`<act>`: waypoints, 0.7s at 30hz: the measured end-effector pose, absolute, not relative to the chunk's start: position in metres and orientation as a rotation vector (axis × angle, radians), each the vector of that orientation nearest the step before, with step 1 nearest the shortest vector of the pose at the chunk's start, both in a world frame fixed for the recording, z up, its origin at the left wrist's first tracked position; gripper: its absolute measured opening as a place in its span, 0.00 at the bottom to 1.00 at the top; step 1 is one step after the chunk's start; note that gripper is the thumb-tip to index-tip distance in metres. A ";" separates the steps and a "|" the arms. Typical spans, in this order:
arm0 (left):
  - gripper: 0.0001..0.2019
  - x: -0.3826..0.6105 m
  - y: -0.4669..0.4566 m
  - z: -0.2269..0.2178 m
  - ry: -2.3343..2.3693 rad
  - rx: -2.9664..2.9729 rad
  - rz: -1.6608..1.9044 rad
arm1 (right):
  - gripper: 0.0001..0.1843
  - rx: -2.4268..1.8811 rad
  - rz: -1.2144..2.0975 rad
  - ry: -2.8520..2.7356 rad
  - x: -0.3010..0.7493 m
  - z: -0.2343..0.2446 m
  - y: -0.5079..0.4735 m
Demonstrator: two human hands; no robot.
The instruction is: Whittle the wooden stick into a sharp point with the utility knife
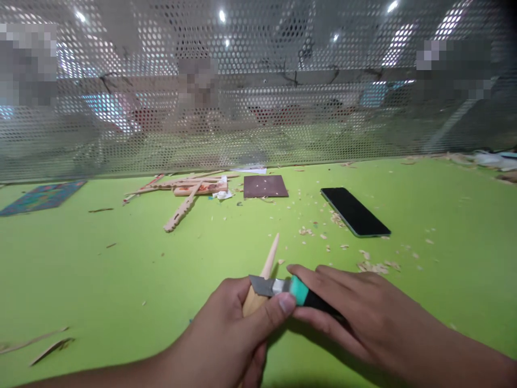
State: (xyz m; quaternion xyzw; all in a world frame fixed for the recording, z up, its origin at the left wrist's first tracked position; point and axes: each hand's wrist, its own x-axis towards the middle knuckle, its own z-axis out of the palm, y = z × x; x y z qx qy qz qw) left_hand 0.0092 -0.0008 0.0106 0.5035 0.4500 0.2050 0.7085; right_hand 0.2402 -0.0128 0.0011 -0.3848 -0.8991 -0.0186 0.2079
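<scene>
1. Left hand [230, 328]: fingers wrapped around a pointed wooden stick [264, 280], held above the green table [121, 280].
2. Right hand [355, 307]: fingers closed on a knife [291, 288], blade against the stick.
3. Advice: shallow cuts directed away; thumb behind blade.

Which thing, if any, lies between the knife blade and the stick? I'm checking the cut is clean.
Nothing visible: the blade lies right against the wooden stick. The left hand grips the stick, thumb by the blade; the right hand holds the knife handle.

Looked like a craft workshop: green workbench [100, 280] strewn with wood shavings [374, 265], carved sticks [181, 213], sandpaper [264, 186], behind perforated metal screen [258, 108].
</scene>
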 end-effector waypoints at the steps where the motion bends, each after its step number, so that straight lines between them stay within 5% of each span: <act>1: 0.27 0.009 -0.001 0.010 1.014 1.126 0.464 | 0.24 -1.070 -0.094 -2.510 0.239 0.001 -0.014; 9: 0.26 0.009 -0.009 0.000 1.027 1.064 0.502 | 0.23 -1.194 -0.230 -2.361 0.249 0.002 -0.005; 21: 0.22 0.007 -0.005 0.000 1.000 1.120 0.473 | 0.24 -1.039 0.179 -2.486 0.245 0.001 -0.005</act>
